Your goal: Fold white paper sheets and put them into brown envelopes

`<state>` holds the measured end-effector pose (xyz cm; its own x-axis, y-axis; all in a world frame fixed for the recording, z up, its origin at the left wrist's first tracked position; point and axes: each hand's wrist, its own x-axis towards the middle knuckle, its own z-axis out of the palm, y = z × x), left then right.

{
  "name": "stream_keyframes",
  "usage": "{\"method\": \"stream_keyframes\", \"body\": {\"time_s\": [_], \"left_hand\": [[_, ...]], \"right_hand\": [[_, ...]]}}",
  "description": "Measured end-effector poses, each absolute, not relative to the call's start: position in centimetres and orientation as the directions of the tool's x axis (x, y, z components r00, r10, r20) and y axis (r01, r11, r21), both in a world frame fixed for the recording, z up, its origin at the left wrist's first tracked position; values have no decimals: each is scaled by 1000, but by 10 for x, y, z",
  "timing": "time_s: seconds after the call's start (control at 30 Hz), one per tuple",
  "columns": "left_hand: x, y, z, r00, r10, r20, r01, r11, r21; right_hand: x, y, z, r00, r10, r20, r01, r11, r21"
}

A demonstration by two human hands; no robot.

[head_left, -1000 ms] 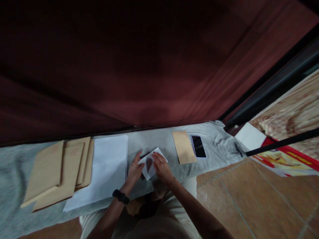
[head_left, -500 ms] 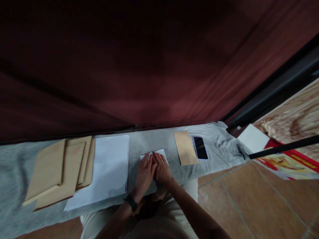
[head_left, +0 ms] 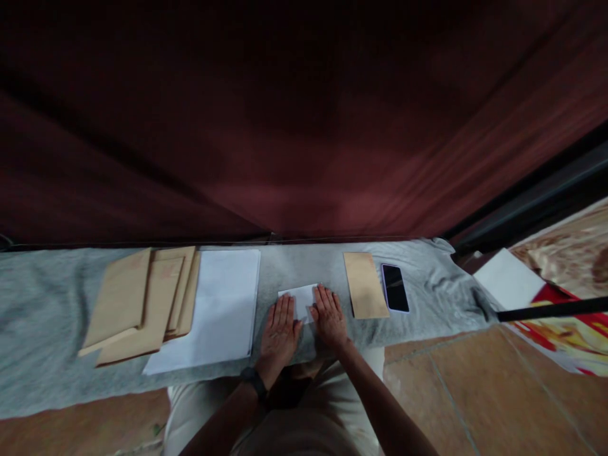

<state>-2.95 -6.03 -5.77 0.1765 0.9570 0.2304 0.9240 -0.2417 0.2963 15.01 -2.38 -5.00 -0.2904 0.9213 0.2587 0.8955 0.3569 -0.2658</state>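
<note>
At frame centre, I see left hand (head_left: 279,329) and right hand (head_left: 329,316) lying open and flat, pressing the folded paper (head_left: 300,299) onto the grey cloth (head_left: 47,316); creasing looks underway.

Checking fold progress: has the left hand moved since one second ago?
Yes. The left hand went from gripping the folded white paper edge to lying flat, nearer the brown envelope.

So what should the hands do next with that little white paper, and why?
Probably slide both hands outward along the folded paper to sharpen the crease. The left hand and right hand lie flat, pressing on it on the grey cloth, so it looks folded but only just flattened. The lone envelope sits close on the right.
</note>
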Motion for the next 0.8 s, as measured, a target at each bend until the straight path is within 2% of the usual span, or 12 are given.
{"method": "stream_keyframes", "body": {"time_s": [0.37, 0.6, 0.8], "left_hand": [[-39, -67, -58, 136, 962, 237, 937, -203, 286], [-43, -69, -55, 206, 953, 224, 936, -259, 239], [-53, -77, -47, 241, 941, 237, 926, -296, 234]], "right_hand": [[151, -25, -43, -250, 929, 271, 910, 322, -263], [115, -27, -35, -542, 812, 215, 738, 583, -341], [125, -28, -38, -512, 832, 215, 774, 555, -305]]}}
